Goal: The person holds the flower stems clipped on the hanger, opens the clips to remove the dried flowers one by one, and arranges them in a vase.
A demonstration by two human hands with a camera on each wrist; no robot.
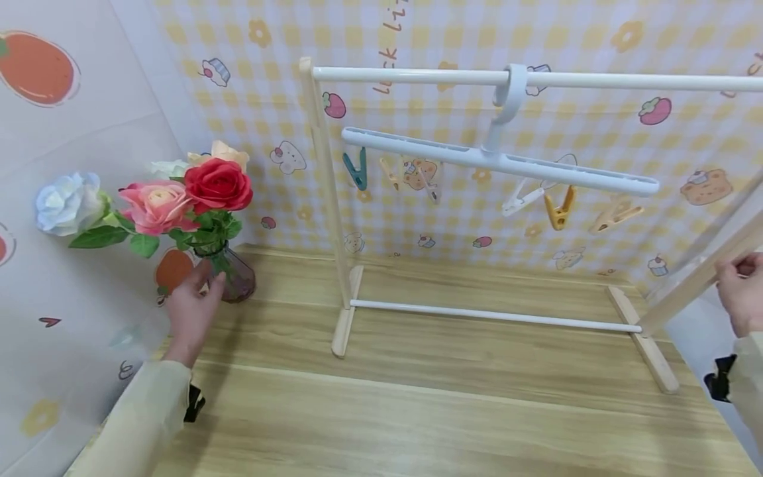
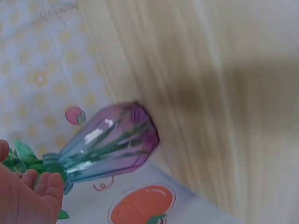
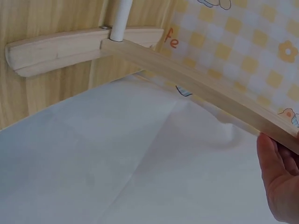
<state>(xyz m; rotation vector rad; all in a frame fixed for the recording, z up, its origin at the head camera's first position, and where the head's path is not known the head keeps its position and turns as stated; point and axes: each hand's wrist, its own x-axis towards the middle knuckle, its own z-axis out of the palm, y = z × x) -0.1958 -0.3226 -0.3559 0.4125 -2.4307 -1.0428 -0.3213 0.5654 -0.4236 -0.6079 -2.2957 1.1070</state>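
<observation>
At the left, a purple-to-blue glass vase (image 1: 239, 278) holds artificial flowers, with a red rose (image 1: 218, 184) and a pink rose (image 1: 159, 207) among them. My left hand (image 1: 193, 308) is beside the vase neck, fingers loosely bent, with a gap between thumb and forefinger. In the left wrist view its fingertips reach the neck of the vase (image 2: 110, 142). A rack with a white top rail (image 1: 405, 76) and wooden posts stands to the right. My right hand (image 1: 742, 291) grips the rack's right post (image 3: 201, 86), with fingers along its underside in the right wrist view.
A light-blue hanger (image 1: 417, 147) hangs from the rail, carrying several clothespins, including a teal one (image 1: 356, 171) and a yellow one (image 1: 560, 209). A low white bar (image 1: 495, 315) joins the rack's wooden feet (image 1: 346, 318). Patterned cloth (image 1: 286, 99) covers the walls behind the wooden table (image 1: 417, 424).
</observation>
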